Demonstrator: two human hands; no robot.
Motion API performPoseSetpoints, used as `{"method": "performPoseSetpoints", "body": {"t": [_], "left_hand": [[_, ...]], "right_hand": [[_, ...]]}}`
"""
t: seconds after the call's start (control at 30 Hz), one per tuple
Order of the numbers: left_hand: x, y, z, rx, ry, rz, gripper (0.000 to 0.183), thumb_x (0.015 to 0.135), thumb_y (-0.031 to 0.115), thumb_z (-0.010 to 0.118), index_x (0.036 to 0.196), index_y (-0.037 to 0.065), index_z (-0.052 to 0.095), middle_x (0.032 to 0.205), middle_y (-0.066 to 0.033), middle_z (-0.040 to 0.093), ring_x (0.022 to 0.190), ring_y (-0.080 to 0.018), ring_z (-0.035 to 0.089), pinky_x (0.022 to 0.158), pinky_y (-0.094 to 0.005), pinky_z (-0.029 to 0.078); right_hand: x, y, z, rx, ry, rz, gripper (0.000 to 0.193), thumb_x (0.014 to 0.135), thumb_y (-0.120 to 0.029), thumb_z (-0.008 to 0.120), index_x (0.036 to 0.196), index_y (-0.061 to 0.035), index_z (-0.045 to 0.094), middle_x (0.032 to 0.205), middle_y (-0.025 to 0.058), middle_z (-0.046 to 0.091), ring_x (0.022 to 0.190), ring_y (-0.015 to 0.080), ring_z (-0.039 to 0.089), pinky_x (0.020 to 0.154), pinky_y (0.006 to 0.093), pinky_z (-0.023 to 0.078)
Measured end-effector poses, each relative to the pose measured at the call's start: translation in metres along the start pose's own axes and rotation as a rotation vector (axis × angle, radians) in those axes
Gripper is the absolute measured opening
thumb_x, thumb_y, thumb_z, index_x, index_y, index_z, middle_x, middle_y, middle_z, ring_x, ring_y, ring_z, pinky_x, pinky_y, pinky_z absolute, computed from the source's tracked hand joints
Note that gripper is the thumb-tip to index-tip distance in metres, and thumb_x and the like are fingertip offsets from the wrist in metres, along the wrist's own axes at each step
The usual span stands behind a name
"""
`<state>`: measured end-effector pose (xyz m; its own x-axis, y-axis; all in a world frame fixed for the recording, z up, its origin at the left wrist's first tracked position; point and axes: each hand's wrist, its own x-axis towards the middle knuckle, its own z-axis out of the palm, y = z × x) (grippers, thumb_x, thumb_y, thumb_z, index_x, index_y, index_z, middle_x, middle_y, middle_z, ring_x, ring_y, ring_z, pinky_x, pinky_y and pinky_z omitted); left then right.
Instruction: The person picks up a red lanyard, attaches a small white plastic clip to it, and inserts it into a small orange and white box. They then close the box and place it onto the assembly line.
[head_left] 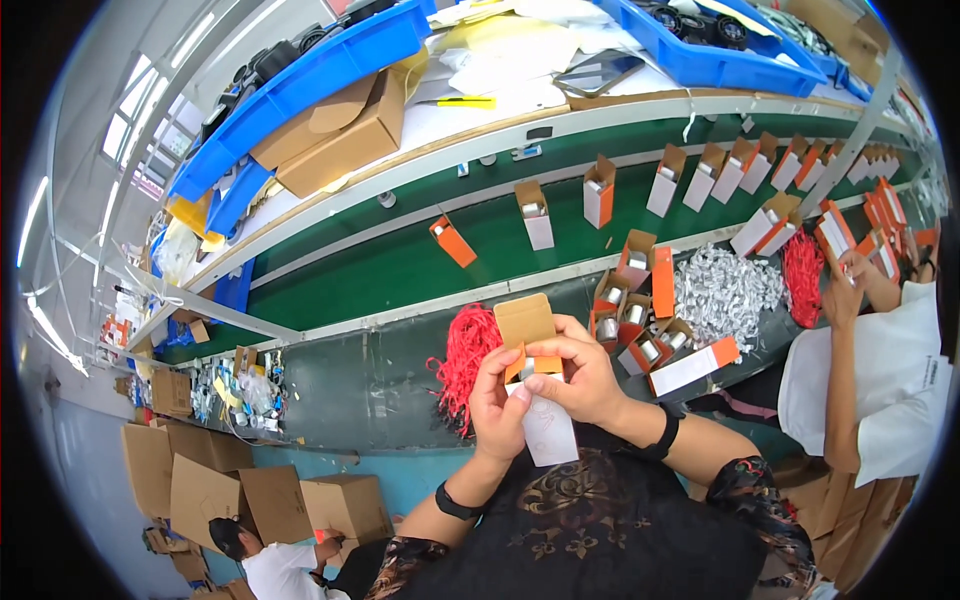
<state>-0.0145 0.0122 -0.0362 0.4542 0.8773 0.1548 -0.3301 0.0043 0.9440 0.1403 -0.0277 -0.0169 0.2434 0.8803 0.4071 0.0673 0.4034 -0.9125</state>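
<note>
Across the far side runs a green belt point(370, 265); nearer lies a dark worktop point(370, 390), with a silver foil heap point(725, 290) to the right and red strands point(462, 360) just left of the hands. At its near edge is an open white box point(550, 430), probably light, thin and easily creased, best held by its side walls. The left hand point(495, 410) and right hand point(588, 385) both grip it around its mouth. Its brown flap point(524, 318) stands up.
</note>
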Motion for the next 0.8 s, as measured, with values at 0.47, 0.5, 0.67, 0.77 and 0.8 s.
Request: {"method": "performPoseSetpoints", "body": {"t": [0.47, 0.5, 0.67, 0.77, 0.8], "left_hand": [[0.002, 0.005, 0.028, -0.092, -0.097, 0.142, 0.065, 0.082, 0.003, 0.072, 0.136, 0.007, 0.037, 0.139, -0.0154, 0.04, 0.127, -0.0254, 0.048, 0.105, -0.039, 0.042], [0.001, 0.006, 0.028, -0.086, -0.079, 0.085, 0.088, 0.079, 0.001, 0.074, 0.148, 0.006, 0.02, 0.139, -0.0169, 0.04, 0.129, -0.0279, 0.047, 0.108, -0.0409, 0.041], [0.006, 0.006, 0.018, -0.141, -0.16, 0.002, 0.092, 0.078, 0.0, 0.074, 0.15, 0.006, 0.016, 0.136, -0.0172, 0.046, 0.127, -0.0269, 0.05, 0.106, -0.041, 0.043], [0.006, 0.004, 0.019, -0.143, -0.17, 0.094, 0.08, 0.079, 0.0, 0.073, 0.143, 0.005, 0.027, 0.137, -0.0172, 0.045, 0.127, -0.0267, 0.049, 0.106, -0.0403, 0.043], [0.006, 0.004, 0.018, -0.093, -0.21, 0.1, 0.073, 0.079, 0.0, 0.073, 0.138, 0.005, 0.031, 0.134, -0.0163, 0.045, 0.126, -0.0258, 0.049, 0.106, -0.04, 0.042]], "right_hand": [[0.014, 0.008, -0.055, 0.053, -0.242, 0.081, 0.093, 0.07, -0.007, 0.088, 0.146, -0.0018, 0.034, 0.119, 0.0071, 0.05, 0.112, 0.0185, 0.055, 0.093, 0.0354, 0.05], [0.016, 0.005, -0.063, -0.149, -0.421, 0.078, 0.092, 0.07, -0.007, 0.088, 0.145, -0.0006, 0.036, 0.121, 0.0073, 0.049, 0.113, 0.0181, 0.055, 0.093, 0.0354, 0.05], [0.019, -0.015, -0.059, 0.698, -0.081, 0.441, 0.063, 0.088, -0.015, 0.073, 0.141, 0.0022, 0.044, 0.13, 0.0115, 0.057, 0.119, 0.0193, 0.057, 0.098, 0.0344, 0.049], [0.016, -0.016, -0.055, 0.507, -0.087, 0.486, 0.056, 0.089, -0.008, 0.068, 0.139, 0.0024, 0.046, 0.126, 0.0105, 0.06, 0.116, 0.018, 0.059, 0.098, 0.0332, 0.048], [0.014, -0.017, -0.053, 0.449, -0.128, 0.546, 0.054, 0.089, -0.005, 0.066, 0.139, 0.0026, 0.047, 0.124, 0.0102, 0.061, 0.114, 0.0177, 0.06, 0.099, 0.033, 0.048]]}}
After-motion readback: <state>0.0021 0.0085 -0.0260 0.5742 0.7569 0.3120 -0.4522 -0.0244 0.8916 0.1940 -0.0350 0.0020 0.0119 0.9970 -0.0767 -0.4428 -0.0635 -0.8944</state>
